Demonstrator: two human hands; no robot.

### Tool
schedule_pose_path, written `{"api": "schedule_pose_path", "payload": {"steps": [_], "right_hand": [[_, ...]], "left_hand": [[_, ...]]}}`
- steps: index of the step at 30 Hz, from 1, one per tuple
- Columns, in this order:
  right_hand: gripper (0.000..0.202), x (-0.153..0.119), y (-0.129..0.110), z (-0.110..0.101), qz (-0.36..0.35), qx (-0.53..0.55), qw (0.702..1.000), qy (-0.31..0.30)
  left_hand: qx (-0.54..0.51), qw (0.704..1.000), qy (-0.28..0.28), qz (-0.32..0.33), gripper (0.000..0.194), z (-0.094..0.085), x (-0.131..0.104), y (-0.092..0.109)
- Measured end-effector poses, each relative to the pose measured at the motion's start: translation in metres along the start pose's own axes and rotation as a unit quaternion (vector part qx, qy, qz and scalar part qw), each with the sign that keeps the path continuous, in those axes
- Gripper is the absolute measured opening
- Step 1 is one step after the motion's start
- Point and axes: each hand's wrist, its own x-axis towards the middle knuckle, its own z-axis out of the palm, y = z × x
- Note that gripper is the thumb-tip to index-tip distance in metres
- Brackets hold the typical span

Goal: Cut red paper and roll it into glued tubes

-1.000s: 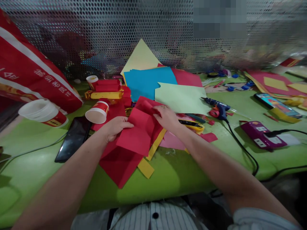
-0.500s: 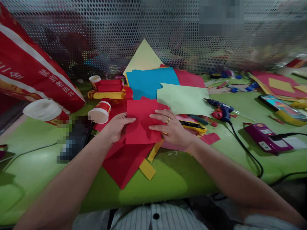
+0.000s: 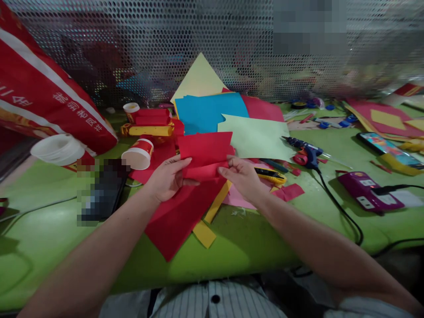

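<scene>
A small sheet of red paper (image 3: pixel 206 148) is held between both hands above the table, its near edge bent upward. My left hand (image 3: pixel 170 177) grips its left side, thumb on top and fingers beneath. On the right side my right hand (image 3: pixel 241 175) pinches it, thumb in front. Below lies a larger sheet of red paper (image 3: pixel 179 221), with yellow strips (image 3: pixel 204 234) beside it. A yellow utility knife (image 3: pixel 270 175) rests just right of my right hand. A tipped paper cup (image 3: pixel 137 155) lies left of the held sheet.
Behind the hands are blue paper (image 3: pixel 210 112) and pale green paper (image 3: pixel 255 136). To the right are a glue gun (image 3: pixel 306 152) with its black cord, a purple power socket (image 3: pixel 371 192) and a phone (image 3: pixel 391 150). Red rolls (image 3: pixel 152 118) and a large red bag (image 3: pixel 59 84) stand left.
The red sheet lay flat facing me; its near edge is now bent up. My right hand has moved from resting on its face to pinching its right edge.
</scene>
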Motion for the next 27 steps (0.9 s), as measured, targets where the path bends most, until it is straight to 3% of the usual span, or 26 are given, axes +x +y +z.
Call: {"api": "schedule_pose_path", "payload": {"steps": [9, 14, 17, 20, 23, 27], "right_hand": [[0.019, 0.003, -0.006, 0.001, 0.066, 0.032, 0.997, 0.029], [0.028, 0.002, -0.011, 0.003, 0.108, 0.176, 0.978, 0.007], [0.033, 0.001, -0.012, 0.003, 0.119, 0.207, 0.971, -0.005], [0.027, 0.002, -0.011, -0.002, 0.07, 0.189, 0.979, 0.021], [0.014, 0.005, -0.011, -0.014, -0.053, 0.091, 0.993, 0.047], [0.016, 0.012, -0.01, -0.031, -0.194, -0.062, 0.979, 0.011]], "left_hand": [[0.087, 0.993, -0.076, 0.022, 0.033, 0.007, -0.008, -0.004], [0.092, 0.994, -0.055, 0.024, 0.029, 0.007, -0.006, -0.007], [0.083, 0.996, -0.029, 0.013, 0.03, 0.008, -0.006, -0.006], [0.079, 0.997, -0.002, 0.003, 0.024, 0.006, -0.005, -0.003], [0.074, 0.997, 0.006, 0.003, 0.014, 0.004, -0.004, -0.002], [0.06, 0.998, -0.006, -0.013, 0.015, 0.003, -0.004, 0.0]]}}
